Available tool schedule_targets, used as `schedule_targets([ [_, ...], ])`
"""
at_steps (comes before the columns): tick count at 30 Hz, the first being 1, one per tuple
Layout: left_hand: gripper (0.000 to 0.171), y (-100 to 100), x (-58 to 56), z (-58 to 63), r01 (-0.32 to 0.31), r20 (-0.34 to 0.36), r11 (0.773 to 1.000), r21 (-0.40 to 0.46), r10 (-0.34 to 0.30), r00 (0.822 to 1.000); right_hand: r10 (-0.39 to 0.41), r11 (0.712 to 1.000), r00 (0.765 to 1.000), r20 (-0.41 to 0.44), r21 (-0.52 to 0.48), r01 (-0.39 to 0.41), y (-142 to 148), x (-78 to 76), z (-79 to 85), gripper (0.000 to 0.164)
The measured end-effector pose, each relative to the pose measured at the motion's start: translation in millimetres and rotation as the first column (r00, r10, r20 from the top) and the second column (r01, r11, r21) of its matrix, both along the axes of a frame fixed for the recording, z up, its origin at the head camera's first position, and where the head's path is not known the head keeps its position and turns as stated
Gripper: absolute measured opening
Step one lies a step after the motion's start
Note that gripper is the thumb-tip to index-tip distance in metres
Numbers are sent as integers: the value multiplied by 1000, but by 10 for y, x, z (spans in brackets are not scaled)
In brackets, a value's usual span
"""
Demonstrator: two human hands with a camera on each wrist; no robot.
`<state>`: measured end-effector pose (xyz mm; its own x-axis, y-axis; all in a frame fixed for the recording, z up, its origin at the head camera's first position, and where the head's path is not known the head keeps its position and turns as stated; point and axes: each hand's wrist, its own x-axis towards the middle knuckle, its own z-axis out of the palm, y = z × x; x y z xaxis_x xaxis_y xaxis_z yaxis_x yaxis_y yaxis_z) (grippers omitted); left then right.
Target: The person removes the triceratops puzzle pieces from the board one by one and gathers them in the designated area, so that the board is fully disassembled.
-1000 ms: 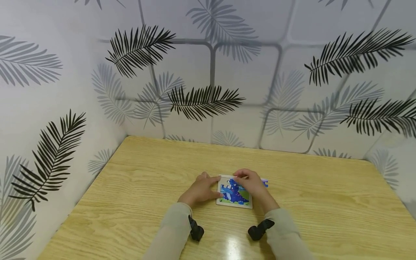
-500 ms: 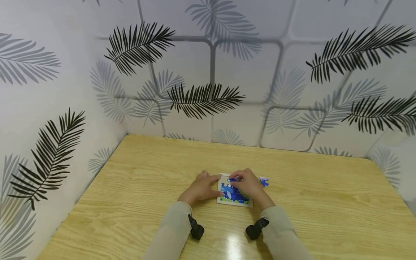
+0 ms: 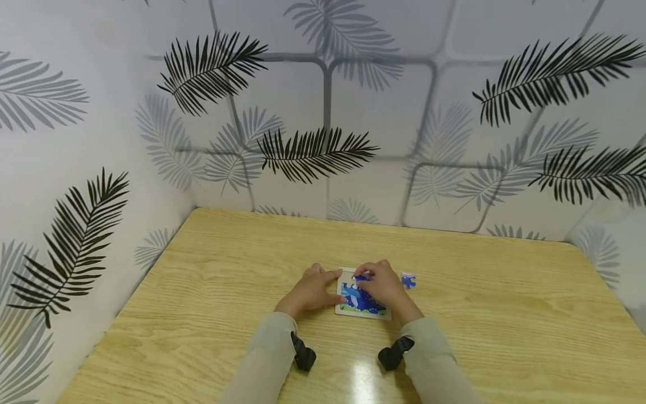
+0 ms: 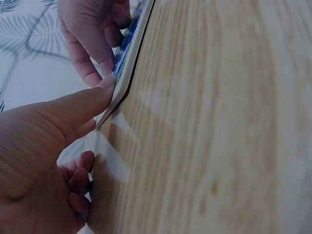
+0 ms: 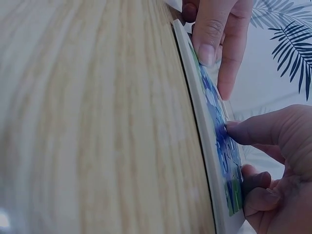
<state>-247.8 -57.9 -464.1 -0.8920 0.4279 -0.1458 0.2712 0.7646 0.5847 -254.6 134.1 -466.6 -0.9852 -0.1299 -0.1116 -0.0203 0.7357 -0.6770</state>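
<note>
A small jigsaw puzzle board (image 3: 363, 316) with a pale frame lies on the table, showing a blue dinosaur picture. My left hand (image 3: 312, 289) holds its left side, the thumb (image 5: 206, 54) on the lower left part and the index finger at the upper left corner. Over the upper part of the picture, my right hand (image 3: 386, 284) pinches a blue puzzle piece (image 3: 359, 278) between thumb and index finger. The fingers partly hide that piece. Pale board shows at the upper left inside the frame.
One loose blue and purple puzzle piece (image 3: 409, 280) lies on the table just right of the right hand. The wood-grain table (image 3: 504, 314) meets a leaf-patterned wall (image 3: 373, 185) at the back. Black wrist cameras sit on both sleeves.
My right hand has shifted a little left over the board with the piece, uncovering more of the loose piece at the right. The left hand stays at the board's left side.
</note>
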Motion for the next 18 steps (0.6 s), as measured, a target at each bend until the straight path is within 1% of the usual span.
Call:
schedule_targets([
  [4, 68, 2, -6, -3, -1, -1, 1000, 0, 1, 1000, -26, 1000, 1000, 12, -9, 26, -14, 9, 6, 11],
  [11, 68, 4, -4, -17, -3, -3, 1000, 9, 3, 1000, -37, 999, 999, -9, -28, 37, -10, 19, -19, 11],
  [16, 68, 4, 7, 3, -7, 11, 1000, 22, 7, 1000, -82, 993, 996, 30, -80, 84, 1, -3, -47, 26],
  [18, 68, 6, 11, 8, -6, 14, 1000, 23, 6, 1000, -101, 988, 994, 49, -108, 106, 4, -12, -59, 28],
])
